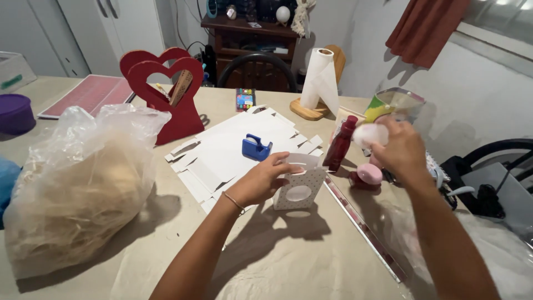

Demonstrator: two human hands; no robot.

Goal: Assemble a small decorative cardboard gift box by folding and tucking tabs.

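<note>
My left hand point(260, 180) grips the top edge of a small white dotted gift box point(300, 189) with a round window, standing upright on the table. My right hand point(401, 150) is raised to the right of it, closed on a small pale rounded object point(369, 135) that is blurred. Just beyond the box stands a dark red bottle point(340, 144), and a pink round container point(368, 174) lies beside it. Flat white cardboard cut-outs point(227, 150) lie behind my left hand with a blue tape dispenser point(256, 148) on them.
A big clear bag of straw-like filling point(78, 183) fills the left of the table. A red heart-shaped holder point(166, 94), a paper towel roll point(317, 78), a long ruler point(363, 228), a purple bowl point(15, 113) and a chair point(256, 71) are around.
</note>
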